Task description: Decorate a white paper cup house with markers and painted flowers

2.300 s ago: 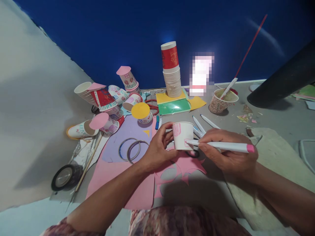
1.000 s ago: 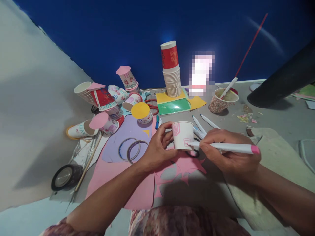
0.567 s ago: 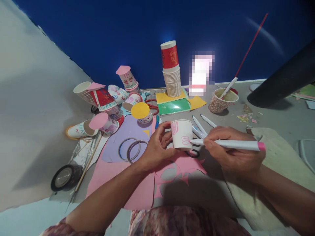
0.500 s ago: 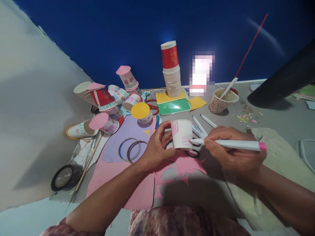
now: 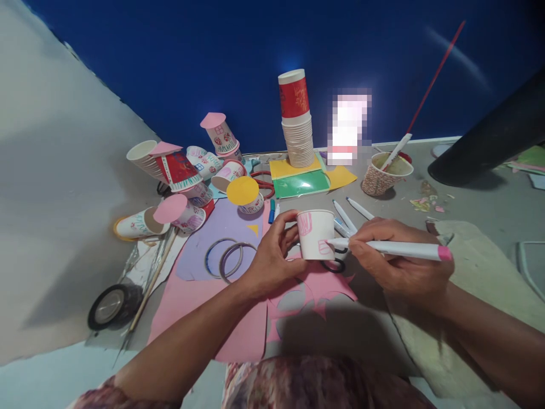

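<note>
A white paper cup (image 5: 314, 227) stands upright in my left hand (image 5: 276, 250), whose thumb is under its base and fingers along its left side. Pink marker drawings show on its wall: a filled shape at upper left and a small barred rectangle lower right. Between the fingers of my right hand (image 5: 400, 258) is a pink felt-tip marker (image 5: 404, 250) with a white barrel, its tip at the small rectangle. Under the cup lie pink paper offcuts (image 5: 315, 284) and the black handles of scissors (image 5: 334, 265), partly hidden. Several more white markers (image 5: 344, 215) lie behind the cup.
Decorated cups with paper roofs (image 5: 219, 133) crowd the left back. A tall cup stack (image 5: 297, 130) stands on coloured sheets. At right are a patterned cup of murky liquid (image 5: 378, 182), a cloth (image 5: 472, 272) and a black post (image 5: 481, 136). Tape rolls (image 5: 108, 307) lie left.
The cup has turned slightly and shifted a little right, showing more of the upper pink drawing. My right hand and the marker have moved slightly left, and the small rectangle has more lines.
</note>
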A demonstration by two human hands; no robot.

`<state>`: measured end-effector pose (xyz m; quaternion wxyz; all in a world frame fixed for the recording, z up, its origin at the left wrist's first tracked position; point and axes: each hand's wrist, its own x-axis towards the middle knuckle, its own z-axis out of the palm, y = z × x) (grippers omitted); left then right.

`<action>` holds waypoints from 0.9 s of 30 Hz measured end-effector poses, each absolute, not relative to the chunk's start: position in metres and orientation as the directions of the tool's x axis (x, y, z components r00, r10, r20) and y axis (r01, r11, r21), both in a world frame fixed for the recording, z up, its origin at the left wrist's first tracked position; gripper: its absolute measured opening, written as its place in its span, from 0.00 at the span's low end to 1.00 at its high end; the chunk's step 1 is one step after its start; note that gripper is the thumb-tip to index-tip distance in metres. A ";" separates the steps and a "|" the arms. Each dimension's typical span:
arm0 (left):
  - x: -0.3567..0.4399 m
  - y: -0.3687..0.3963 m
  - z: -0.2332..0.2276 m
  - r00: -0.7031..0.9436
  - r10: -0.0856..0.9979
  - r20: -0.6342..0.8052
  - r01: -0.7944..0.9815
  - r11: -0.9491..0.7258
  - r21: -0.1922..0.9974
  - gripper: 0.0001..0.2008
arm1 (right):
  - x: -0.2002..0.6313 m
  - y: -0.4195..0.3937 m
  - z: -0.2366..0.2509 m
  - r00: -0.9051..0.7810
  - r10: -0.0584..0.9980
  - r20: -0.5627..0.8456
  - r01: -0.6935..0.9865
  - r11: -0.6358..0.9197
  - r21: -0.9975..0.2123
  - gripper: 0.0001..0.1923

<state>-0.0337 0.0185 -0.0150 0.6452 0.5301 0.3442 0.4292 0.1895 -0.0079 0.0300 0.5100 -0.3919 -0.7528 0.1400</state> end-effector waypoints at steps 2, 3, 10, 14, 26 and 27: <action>-0.034 0.018 -0.016 0.398 0.917 0.019 -0.184 0.060 0.981 0.38 | 0.190 -0.007 0.029 -0.165 0.732 0.661 0.450 0.653 -0.610 0.09; -0.034 0.018 -0.016 0.399 0.917 0.019 -0.184 0.060 0.981 0.38 | 0.190 -0.007 0.028 -0.161 0.735 0.658 0.454 0.648 -0.612 0.09; -0.034 0.019 -0.013 0.382 0.924 -0.011 -0.170 0.082 0.982 0.39 | 0.191 -0.007 0.036 -0.238 0.733 0.637 0.463 0.662 -0.589 0.08; -0.034 0.020 -0.016 0.378 0.926 0.000 -0.185 0.076 0.980 0.39 | 0.190 -0.008 0.037 -0.224 0.737 0.637 0.442 0.660 -0.608 0.09; -0.033 0.020 -0.012 0.373 0.927 -0.028 -0.181 0.103 0.978 0.39 | 0.190 -0.008 0.038 -0.238 0.732 0.638 0.430 0.669 -0.606 0.09; -0.033 0.020 -0.012 0.374 0.927 -0.031 -0.179 0.105 0.978 0.39 | 0.190 -0.008 0.039 -0.240 0.731 0.639 0.434 0.670 -0.602 0.09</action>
